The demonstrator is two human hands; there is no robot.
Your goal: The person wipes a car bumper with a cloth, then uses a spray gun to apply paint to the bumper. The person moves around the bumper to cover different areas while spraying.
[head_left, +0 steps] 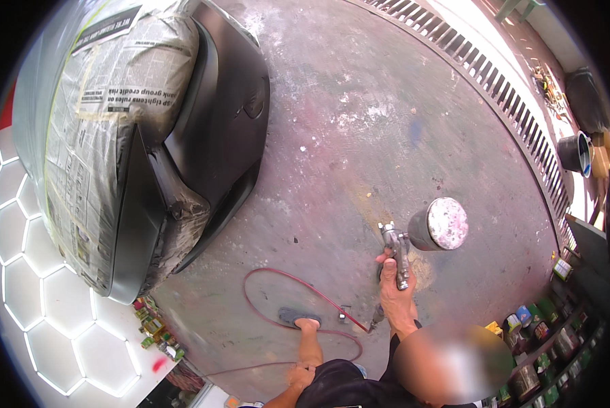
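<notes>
My right hand (398, 292) grips a silver spray gun (401, 251) by its handle, out over the floor. A round grey paint cup (447, 224) with a white and pink spattered lid sits at the gun's side. Below this hand a thin red air hose (267, 269) meets a fitting (377, 317) and loops across the floor. My left hand (301, 374) is low beside my bent knee, its fingers curled closed. The hose passes right by it; whether the fingers hold it is not clear. To the left stands a dark grey car front (230, 102), apart from the gun.
Newspaper (135, 75) and clear plastic sheeting (33, 129) mask the car. A slotted floor drain (495, 85) curves along the right, near a black bucket (574, 154). Several paint cans (526, 381) stand at lower right. Hexagonal lights (63, 299) line the left wall.
</notes>
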